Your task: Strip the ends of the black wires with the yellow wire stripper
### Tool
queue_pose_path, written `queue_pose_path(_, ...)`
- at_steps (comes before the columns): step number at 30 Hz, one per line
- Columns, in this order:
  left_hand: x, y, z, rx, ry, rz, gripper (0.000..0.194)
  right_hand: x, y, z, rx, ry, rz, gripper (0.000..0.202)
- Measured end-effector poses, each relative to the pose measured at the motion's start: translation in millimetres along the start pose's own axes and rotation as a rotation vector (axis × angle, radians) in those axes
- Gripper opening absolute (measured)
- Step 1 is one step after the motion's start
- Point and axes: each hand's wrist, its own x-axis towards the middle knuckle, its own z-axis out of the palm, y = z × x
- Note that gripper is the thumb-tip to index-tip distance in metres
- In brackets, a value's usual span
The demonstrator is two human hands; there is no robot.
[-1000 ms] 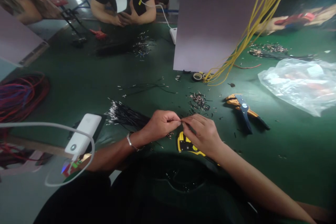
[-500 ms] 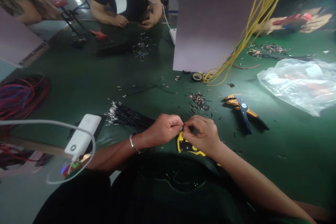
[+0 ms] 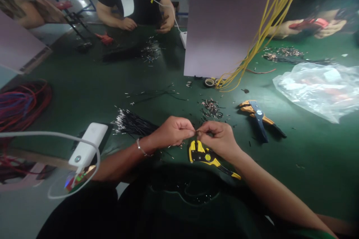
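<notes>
My left hand [image 3: 175,130] and my right hand [image 3: 217,136] meet fingertip to fingertip above the green table [image 3: 84,101]. Both are pinched closed on something thin and dark, too small to make out. Just below them lies a yellow and black wire stripper [image 3: 206,157]. A bundle of black wires [image 3: 134,122] with silvery ends extends beside my left hand, partly hidden by it. Beyond my right hand is a pile of short cut wire bits [image 3: 211,108].
An orange and blue stripper [image 3: 259,116] and a clear plastic bag [image 3: 319,89] lie to the right. Yellow wires [image 3: 263,41] hang by a pale panel [image 3: 224,26]. A white power bank [image 3: 89,143] and red-blue wire coils [image 3: 21,102] are left. Other people work across the table.
My fingertips have shifted slightly, and my right hand has moved up a little, so more of the yellow stripper shows. The view has shifted slightly.
</notes>
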Motion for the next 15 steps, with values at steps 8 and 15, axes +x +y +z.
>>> queue_pose_path(8, 1.0, -7.9, -18.1, -0.464, -0.095, 0.132, 0.019, 3.8, 5.8, 0.2, 0.600, -0.071, 0.194, 0.008)
queue_pose_path(15, 0.2, -3.9, -21.0, -0.270, 0.108, 0.426, 0.010, 2.6, 9.1, 8.7, 0.734, -0.080, 0.245, 0.011)
